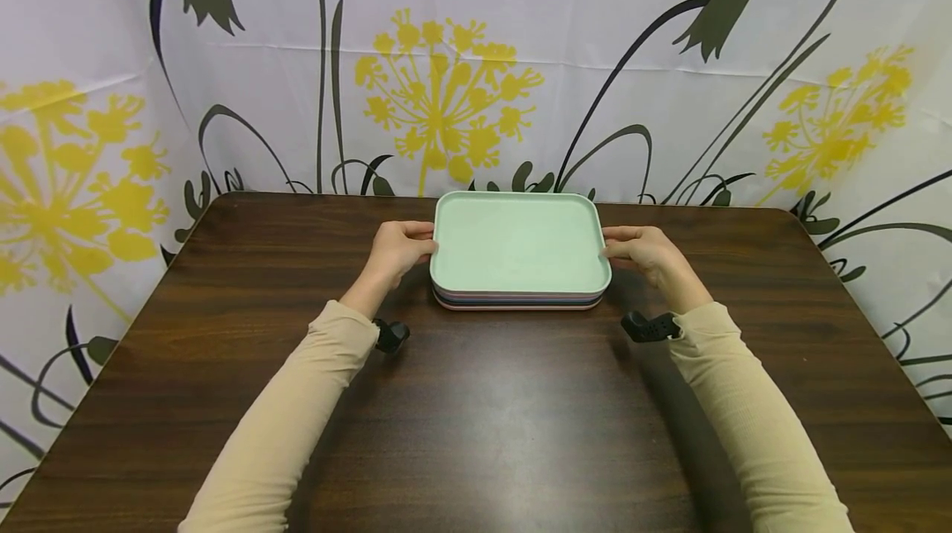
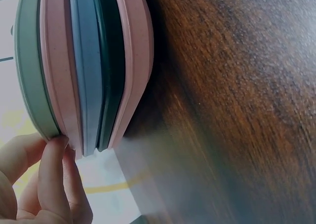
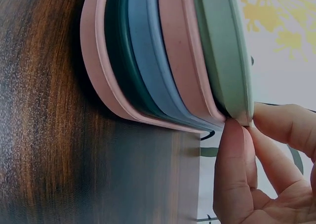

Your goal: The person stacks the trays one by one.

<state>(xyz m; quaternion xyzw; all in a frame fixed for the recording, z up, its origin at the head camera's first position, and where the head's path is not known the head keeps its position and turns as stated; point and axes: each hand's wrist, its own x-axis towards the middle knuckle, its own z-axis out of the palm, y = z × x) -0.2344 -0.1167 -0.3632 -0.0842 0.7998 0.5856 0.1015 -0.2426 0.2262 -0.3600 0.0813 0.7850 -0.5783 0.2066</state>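
A light green tray (image 1: 521,240) tops a stack of several rectangular trays near the table's far edge. Under it in the left wrist view come a pink tray (image 2: 60,71), a blue tray (image 2: 89,76), a dark green tray (image 2: 109,71) and, lowest, another pink tray (image 2: 136,61). My left hand (image 1: 396,252) pinches the light green tray's left edge between thumb and fingers. Opposite it, my right hand (image 1: 649,254) pinches the right edge the same way. Seen from the right wrist, the fingertips (image 3: 234,135) sit at the light green tray's rim (image 3: 245,86), just beside the upper pink tray.
The dark wood table (image 1: 506,417) stretches toward me and to both sides of the stack. Behind it hangs a white cloth (image 1: 580,21) printed with yellow flowers and dark stems. A black strap (image 1: 390,335) circles each wrist below the beige sleeves (image 1: 290,425).
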